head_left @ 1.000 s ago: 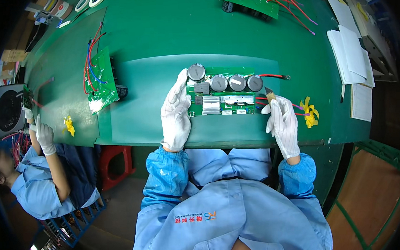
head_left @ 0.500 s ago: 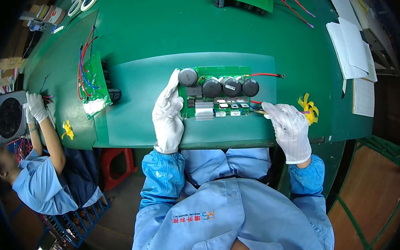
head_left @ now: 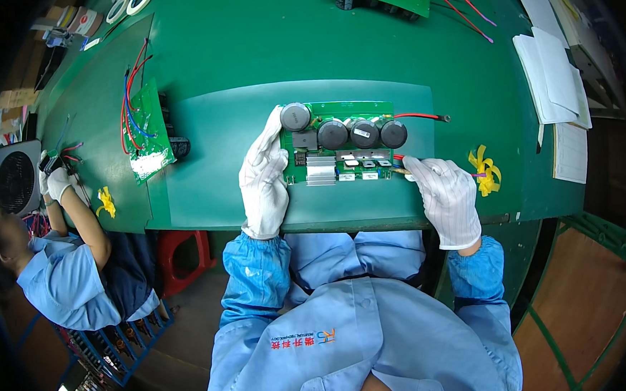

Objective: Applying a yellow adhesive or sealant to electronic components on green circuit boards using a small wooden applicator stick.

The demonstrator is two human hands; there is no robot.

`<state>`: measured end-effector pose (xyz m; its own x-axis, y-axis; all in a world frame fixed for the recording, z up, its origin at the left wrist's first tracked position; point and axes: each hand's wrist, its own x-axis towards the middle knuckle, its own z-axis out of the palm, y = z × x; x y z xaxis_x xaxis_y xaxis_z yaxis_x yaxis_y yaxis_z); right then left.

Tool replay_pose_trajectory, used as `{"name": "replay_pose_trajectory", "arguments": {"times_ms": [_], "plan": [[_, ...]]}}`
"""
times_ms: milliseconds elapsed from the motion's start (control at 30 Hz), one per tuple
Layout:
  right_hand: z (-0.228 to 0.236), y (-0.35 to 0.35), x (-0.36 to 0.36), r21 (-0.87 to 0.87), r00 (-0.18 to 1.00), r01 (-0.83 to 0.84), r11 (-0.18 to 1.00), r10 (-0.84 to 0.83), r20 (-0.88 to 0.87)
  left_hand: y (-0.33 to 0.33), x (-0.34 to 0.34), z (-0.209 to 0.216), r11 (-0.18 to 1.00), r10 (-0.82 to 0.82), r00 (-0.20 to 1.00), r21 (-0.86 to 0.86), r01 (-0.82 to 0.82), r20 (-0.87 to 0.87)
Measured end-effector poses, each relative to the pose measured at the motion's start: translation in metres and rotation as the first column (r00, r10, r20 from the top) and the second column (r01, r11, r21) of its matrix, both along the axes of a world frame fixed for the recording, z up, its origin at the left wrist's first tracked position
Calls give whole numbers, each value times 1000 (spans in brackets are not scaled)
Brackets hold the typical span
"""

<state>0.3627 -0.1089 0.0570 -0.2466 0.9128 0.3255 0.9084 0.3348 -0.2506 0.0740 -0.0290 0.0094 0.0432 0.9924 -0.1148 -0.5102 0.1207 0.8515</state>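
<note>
Red writing [head_left: 292, 342] and an orange-and-blue sign [head_left: 327, 336] are seen on the blue jacket [head_left: 414, 325] below the gripping left hand [head_left: 264, 188], and a blurry white label [head_left: 361, 133] on a black can [head_left: 367, 143] to its right.

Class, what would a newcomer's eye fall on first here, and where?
Probably the green circuit board, near the picture's middle, with four round black capacitors in its far half. The white-gloved left hand touches its left edge; the right hand, at its lower right, holds a slim tool. Then the bright yellow strips, lying farther right.
</note>
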Motion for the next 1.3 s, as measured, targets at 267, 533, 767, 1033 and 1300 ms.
{"name": "replay_pose_trajectory", "arguments": {"times_ms": [267, 533, 767, 1033, 1300], "plan": [[1, 3, -3, -19, 997, 23, 1000, -25, -74, 2, -2, 6, 998, -11, 984, -69, -2, -179], [-6, 1, -1, 27, 1000, 3, 1000, -3, -12, -1, 2, 6, 1000, 12, 988, -6, -13, -157], [2, 2, 0, 50, 998, -59, 997, 60, -31, 1, -6, -3, 990, 28, 830, 130, 54, -557], [7, 1, 1, 61, 998, -68, 996, 66, 21, 1, -1, -6, 995, 30, 952, 97, 0, -304], [27, 4, -18, 38, 995, -58, 998, 55, 82, 2, -5, -3, 993, 29, 884, 113, 27, -467]]}}
